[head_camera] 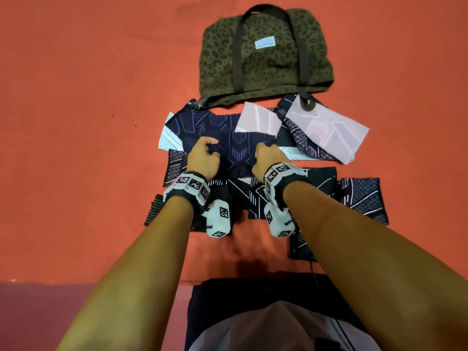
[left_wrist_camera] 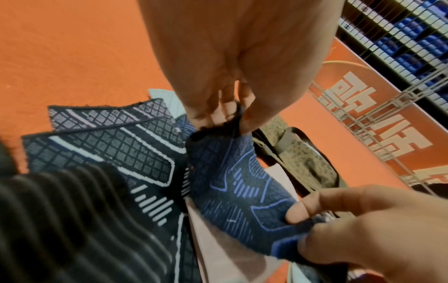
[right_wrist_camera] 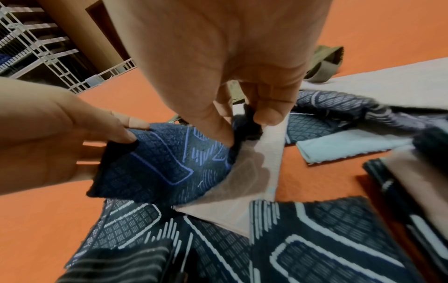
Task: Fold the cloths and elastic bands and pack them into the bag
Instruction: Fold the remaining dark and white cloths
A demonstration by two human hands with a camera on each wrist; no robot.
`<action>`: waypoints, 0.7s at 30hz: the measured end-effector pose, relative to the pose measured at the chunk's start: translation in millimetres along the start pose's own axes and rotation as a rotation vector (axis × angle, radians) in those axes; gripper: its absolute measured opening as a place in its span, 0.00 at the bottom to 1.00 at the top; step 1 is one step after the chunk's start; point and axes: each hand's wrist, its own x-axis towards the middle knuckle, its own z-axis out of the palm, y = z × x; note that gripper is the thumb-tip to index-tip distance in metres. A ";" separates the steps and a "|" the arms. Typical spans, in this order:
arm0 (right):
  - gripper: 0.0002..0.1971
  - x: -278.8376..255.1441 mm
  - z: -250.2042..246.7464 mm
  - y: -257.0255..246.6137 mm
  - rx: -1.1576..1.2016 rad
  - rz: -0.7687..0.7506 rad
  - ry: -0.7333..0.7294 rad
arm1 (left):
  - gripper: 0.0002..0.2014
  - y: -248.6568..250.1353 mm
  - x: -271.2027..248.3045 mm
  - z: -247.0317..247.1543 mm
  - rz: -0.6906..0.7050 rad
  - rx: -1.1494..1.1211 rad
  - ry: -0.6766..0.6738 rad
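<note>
A navy cloth with purple line pattern (head_camera: 236,150) is held lifted off the pile between both hands. My left hand (head_camera: 203,154) pinches its left corner; my right hand (head_camera: 267,155) pinches its right corner. In the left wrist view the left hand (left_wrist_camera: 236,114) grips the navy cloth (left_wrist_camera: 240,183) at its dark edge. In the right wrist view the right hand (right_wrist_camera: 249,116) grips the navy cloth (right_wrist_camera: 167,162). The olive leopard-print bag (head_camera: 263,57) lies beyond the pile with its handles up.
Several dark patterned cloths (head_camera: 362,198) and pale pink cloths (head_camera: 329,127) lie scattered on the orange surface (head_camera: 88,122) in front of the bag. A black ribbed band (head_camera: 153,210) lies at the near left. Wire shelving (left_wrist_camera: 400,38) stands off to the side.
</note>
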 end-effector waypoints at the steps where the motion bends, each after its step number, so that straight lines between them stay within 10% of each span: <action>1: 0.15 -6.9 2.3 5.9 -0.001 -0.004 0.008 | 0.16 -0.1 -7.1 3.6 0.008 0.001 -0.010; 21: 0.14 -110.8 72.8 78.5 0.032 0.008 -0.044 | 0.15 -48.1 -115.2 47.2 0.024 0.098 -0.106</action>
